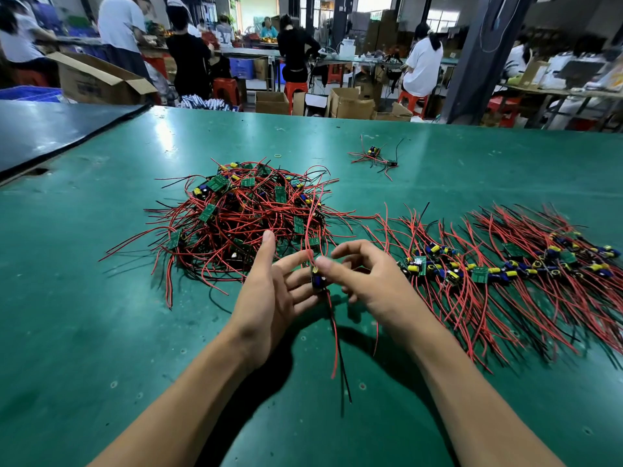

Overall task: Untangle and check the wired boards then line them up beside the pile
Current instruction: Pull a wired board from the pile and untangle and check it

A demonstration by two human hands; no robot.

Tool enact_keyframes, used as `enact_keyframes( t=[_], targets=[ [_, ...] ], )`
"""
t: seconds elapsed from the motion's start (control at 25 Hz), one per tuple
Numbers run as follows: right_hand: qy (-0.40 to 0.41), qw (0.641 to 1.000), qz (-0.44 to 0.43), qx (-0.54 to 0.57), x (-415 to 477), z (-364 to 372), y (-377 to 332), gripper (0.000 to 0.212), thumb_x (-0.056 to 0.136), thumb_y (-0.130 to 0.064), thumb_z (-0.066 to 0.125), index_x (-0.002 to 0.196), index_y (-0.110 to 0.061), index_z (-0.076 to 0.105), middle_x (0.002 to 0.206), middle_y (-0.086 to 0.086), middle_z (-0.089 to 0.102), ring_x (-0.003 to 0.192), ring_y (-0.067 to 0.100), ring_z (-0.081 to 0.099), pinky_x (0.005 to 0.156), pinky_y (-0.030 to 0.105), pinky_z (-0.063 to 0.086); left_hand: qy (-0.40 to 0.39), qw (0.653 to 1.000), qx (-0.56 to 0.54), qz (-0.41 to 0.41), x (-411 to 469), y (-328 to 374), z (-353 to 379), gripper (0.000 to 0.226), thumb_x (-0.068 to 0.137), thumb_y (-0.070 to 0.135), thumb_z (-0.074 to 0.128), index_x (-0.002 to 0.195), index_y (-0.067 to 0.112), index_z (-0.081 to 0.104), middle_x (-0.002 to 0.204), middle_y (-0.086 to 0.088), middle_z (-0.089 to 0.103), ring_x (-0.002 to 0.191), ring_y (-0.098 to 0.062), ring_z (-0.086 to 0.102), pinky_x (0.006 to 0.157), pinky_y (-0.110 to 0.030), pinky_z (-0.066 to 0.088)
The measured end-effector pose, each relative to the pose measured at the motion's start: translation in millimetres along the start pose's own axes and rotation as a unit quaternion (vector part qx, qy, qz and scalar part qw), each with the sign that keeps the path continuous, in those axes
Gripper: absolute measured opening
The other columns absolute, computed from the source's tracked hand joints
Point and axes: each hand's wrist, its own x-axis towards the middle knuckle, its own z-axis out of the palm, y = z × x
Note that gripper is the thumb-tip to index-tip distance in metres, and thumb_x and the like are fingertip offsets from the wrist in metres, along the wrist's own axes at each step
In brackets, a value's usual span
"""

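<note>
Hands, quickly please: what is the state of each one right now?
Left hand: open, straight fingers touching the wired board.
Right hand: pinching the wired board, thumb on its top.

Green table (101, 332), tangled pile (242, 210), lined-up boards (505, 266)
</note>
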Motion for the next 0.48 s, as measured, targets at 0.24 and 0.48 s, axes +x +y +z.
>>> enact_keyframes(
  t=[0.24,0.48],
  targets=[
    [0.085,0.978,-0.092,-0.17,0.5,12.0,2.9,0.021,0.079,-0.012,0.08,0.092,-0.021,0.067,0.087,-0.003,0.072,0.078,0.012,0.067,0.074,0.018,0.051,-0.022,0.999,0.036,0.012,-2.9,-3.0,4.1,0.066,0.083,0.068,0.04,0.125,0.021,0.058,0.119,-0.002,0.071,0.109,-0.017,0.067,0.1,-0.041,0.05],
    [0.276,0.899,-0.039,-0.338,12.0,-45.8,6.4,0.02,0.085,-0.015,0.076,0.105,-0.014,0.073,0.11,0.012,0.065,0.09,0.02,0.057,0.088,0.02,0.039,0.169,0.818,0.469,0.287,-6.4,-10.1,-9.2,0.01,0.088,0.017,0.069,0.096,0.021,0.073,0.08,0.01,0.064,0.056,0.0,0.049,0.06,-0.013,0.041]
  ],
)
